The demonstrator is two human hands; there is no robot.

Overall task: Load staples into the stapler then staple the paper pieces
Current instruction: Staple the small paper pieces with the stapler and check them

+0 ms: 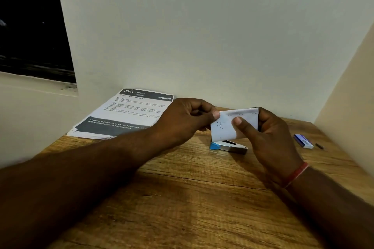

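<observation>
So both hands are up off the table (202, 198) with a small folded paper (224, 127) held between them, right about the middle of the view. The left hand (186, 115) has its fingers curled in and pinches the paper's left edge with thumb against fingers. The right hand (271, 137) has the right side: thumb pressed flat on the front face, the other fingers wrapped round behind. So both are closed on the paper, neither one loose. There are a few small dark marks on the paper's front and a faint row along its top edge, but it's too small to say if those are staples or print. The stapler (228, 146) lies on the wood just below the paper, not touched by either hand, blue end pointing left and silver end right; can't tell if its top is fully shut. Over to the right, well apart from the hands, is a little purple-and-white staple box (303, 141) with a tiny dark strip (319, 145) just beside it, too small to make out. At the back left there's a stack of printed sheets (129, 115) against the wall (202, 36), headed "2641 KITCHEN", and the left forearm crosses over its near corner. There's a red band (296, 175) on the right wrist and a dark window (30, 26) at far left.
</observation>
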